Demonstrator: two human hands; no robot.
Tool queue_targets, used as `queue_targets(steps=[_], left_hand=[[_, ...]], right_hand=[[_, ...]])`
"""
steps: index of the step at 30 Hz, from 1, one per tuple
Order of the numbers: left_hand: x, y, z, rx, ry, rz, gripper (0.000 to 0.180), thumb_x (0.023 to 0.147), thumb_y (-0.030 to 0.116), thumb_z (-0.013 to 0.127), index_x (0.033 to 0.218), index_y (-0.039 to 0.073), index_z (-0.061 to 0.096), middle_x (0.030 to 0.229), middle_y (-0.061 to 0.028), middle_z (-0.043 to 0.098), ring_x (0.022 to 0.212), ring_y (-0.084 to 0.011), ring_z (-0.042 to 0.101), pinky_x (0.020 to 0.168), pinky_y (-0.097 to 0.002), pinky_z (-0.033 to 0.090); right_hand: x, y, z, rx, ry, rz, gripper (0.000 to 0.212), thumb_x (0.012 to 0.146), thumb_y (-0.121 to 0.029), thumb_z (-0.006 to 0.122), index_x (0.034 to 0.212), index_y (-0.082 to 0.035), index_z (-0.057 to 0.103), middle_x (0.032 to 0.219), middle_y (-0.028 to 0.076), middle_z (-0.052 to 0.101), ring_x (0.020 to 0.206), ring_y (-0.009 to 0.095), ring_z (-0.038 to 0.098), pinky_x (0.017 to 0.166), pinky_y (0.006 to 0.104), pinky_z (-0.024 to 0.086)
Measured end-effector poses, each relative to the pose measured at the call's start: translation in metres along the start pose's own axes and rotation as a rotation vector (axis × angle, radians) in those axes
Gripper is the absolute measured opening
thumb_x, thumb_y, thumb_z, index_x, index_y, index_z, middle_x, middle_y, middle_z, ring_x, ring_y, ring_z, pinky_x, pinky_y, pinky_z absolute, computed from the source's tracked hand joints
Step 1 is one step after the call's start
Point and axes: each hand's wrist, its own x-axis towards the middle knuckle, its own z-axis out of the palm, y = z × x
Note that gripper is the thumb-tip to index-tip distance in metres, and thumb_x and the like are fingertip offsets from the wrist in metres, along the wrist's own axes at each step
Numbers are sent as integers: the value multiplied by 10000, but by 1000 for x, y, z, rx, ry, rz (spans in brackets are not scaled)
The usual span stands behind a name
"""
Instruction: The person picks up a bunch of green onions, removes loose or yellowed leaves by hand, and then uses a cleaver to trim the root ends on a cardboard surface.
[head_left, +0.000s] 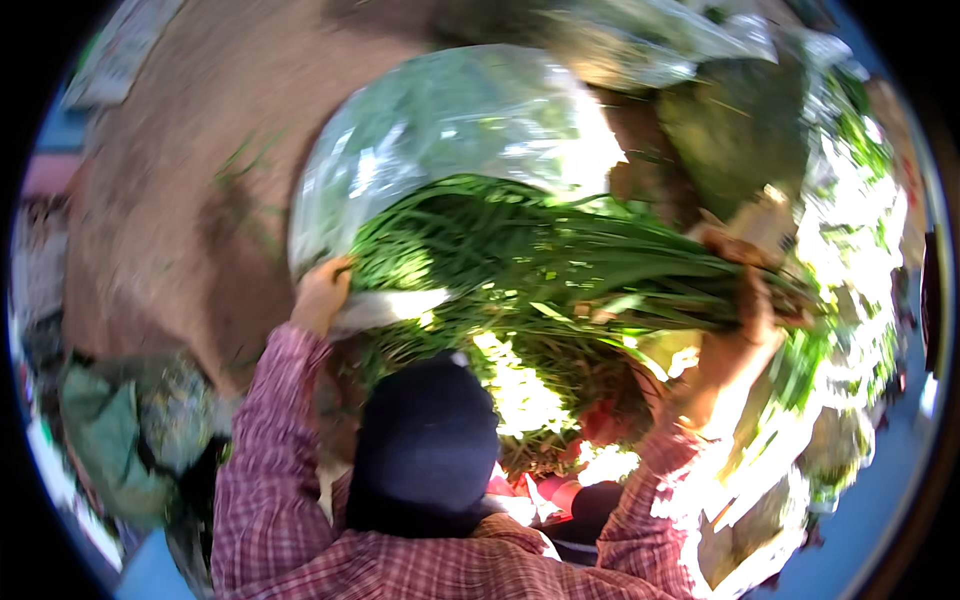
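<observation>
My right hand (754, 315) is wrapped round the stem end of a big bundle of long, narrow green leaves (570, 255). The bundle lies sideways in front of me, its leafy end reaching to the left over the mouth of a clear plastic bag (430, 125). More green stuff shows through the bag's film. On the near left rim of that bag, the fingers of my left hand (322, 292) are closed and pinch the plastic. Beneath the bundle is a heap of loose greens and cut stalks (520, 385), partly in bright sun.
Beyond the bag to the right lie other filled plastic bags (735, 120). More greens in clear film (850, 240) line the right side, washed out by sunlight. A green cloth or sack (115, 440) sits at the lower left. Bare brown ground (190, 170) has scattered leaves.
</observation>
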Motion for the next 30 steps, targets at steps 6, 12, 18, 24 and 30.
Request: queue_targets(steps=[6, 12, 18, 24, 30], left_hand=[[9, 288, -103, -543, -165, 404, 503, 903, 128, 691, 1369, 10, 541, 1360, -121, 588, 1308, -219, 503, 1113, -369, 361], [-40, 414, -164, -381, -305, 1012, 782, 778, 159, 789, 1468, 58, 436, 1513, -142, 433, 1409, -335, 388, 1168, -443, 282], [-82, 425, -153, 55, -317, 979, 943, 669, 32, 793, 1510, 142, 381, 1479, -151, 451, 1334, -331, 442, 1083, -423, 386], [-150, 419, -101, -737, -414, 673, 615, 802, 162, 823, 1368, 109, 588, 1120, -36, 663, 794, -66, 530, 734, -199, 460], [-134, 418, -133, -796, 39, 653, 308, 1009, 284, 587, 1006, -3, 700, 923, -50, 684, 804, -98, 576, 736, -255, 480]], right_hand=[[-17, -63, -17, -350, 1, 17, 203, 810, -130, 726, 977, -28, 670, 897, 78, 671, 836, 162, 631, 795, 325, 517], [-47, -111, -1, -549, -69, 263, 345, 733, -168, 834, 992, -17, 665, 910, 29, 706, 832, 133, 665, 785, 276, 529], [-77, -102, -59, 264, 288, 73, 181, 842, 15, 692, 1018, 53, 672, 920, 134, 722, 824, 204, 707, 762, 293, 567], [-98, -100, -56, 224, 293, 79, 217, 829, -16, 730, 1026, 54, 669, 928, 123, 721, 801, 179, 695, 750, 287, 559], [-119, -103, -73, 312, 440, 195, 235, 822, -42, 741, 1014, 71, 665, 918, 125, 717, 736, 182, 691, 692, 318, 577]])
